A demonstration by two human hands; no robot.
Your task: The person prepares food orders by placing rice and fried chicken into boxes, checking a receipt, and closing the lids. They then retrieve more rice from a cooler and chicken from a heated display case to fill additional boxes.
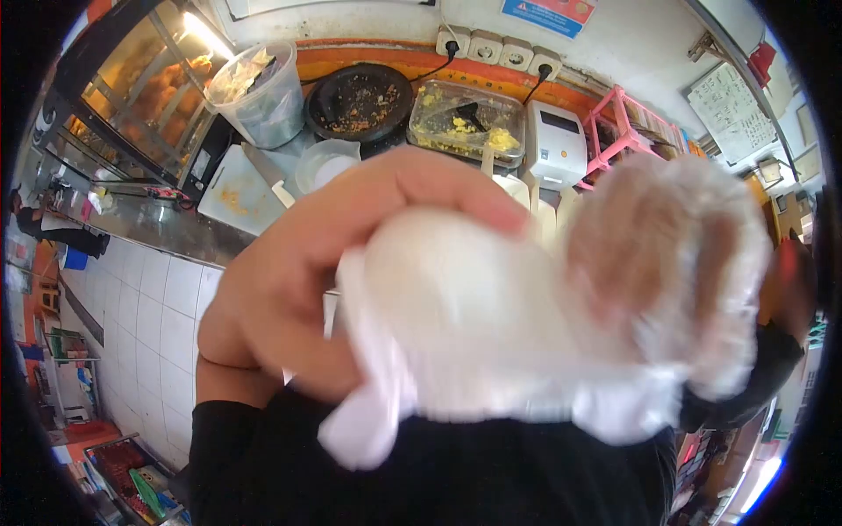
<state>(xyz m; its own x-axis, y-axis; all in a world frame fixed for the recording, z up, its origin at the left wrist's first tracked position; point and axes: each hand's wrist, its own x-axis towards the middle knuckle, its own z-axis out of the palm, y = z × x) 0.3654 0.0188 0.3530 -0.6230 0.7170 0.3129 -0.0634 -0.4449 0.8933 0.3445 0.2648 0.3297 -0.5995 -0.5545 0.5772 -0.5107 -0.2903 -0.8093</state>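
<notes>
My left hand is bare and closed around a soft white plastic bag, with thumb and fingers wrapped over its left side. The bag is close to the camera and bulges with something pale that I cannot make out. A loose pinkish-white flap hangs below my left hand. My right hand, covered by a clear plastic glove, is smeared by motion. Its fingers look curled against the bag's right end. The bag and hands hide part of the counter behind them.
Along the counter are a cutting board with a knife, a clear bucket, a black stone mortar, a tub of yellow food, a label printer and a pink rack. A lit glass display case stands left.
</notes>
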